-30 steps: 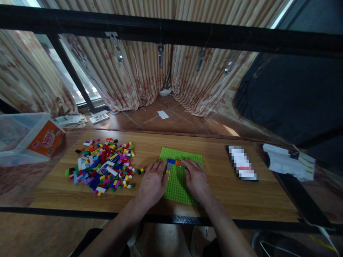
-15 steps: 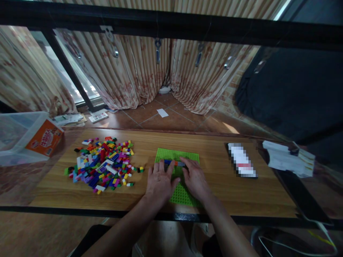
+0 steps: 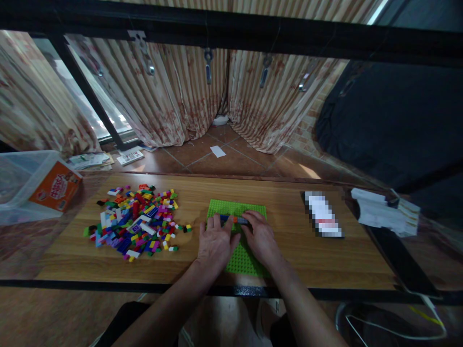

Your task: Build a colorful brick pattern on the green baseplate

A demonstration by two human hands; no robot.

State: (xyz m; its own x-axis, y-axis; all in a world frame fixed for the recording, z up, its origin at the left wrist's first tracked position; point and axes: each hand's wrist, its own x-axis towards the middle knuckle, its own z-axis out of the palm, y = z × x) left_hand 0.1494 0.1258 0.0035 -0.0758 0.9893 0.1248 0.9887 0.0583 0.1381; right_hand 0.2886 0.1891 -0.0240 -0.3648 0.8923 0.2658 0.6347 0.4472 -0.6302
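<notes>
A green studded baseplate (image 3: 248, 260) lies on the table in front of me. Near its far edge is a short row of bricks: a dark blue brick (image 3: 224, 218), an orange brick (image 3: 235, 220) and a grey brick (image 3: 242, 220). My left hand (image 3: 216, 245) rests over the plate's left side, fingers stretched out and thumb apart, its index fingertip against the blue brick. From the right, my right hand (image 3: 261, 239) has thumb and index finger closed around the grey end of the row. Its other fingers are partly hidden.
A loose pile of coloured bricks (image 3: 139, 221) covers the table's left part. To the right lie a phone (image 3: 323, 214), white papers (image 3: 383, 212) and a black device (image 3: 401, 260) with a white cable. A clear plastic bin (image 3: 21, 193) stands far left.
My right thumb and index finger have closed in on the grey brick. My left hand has barely moved, and the whole view has shifted slightly.
</notes>
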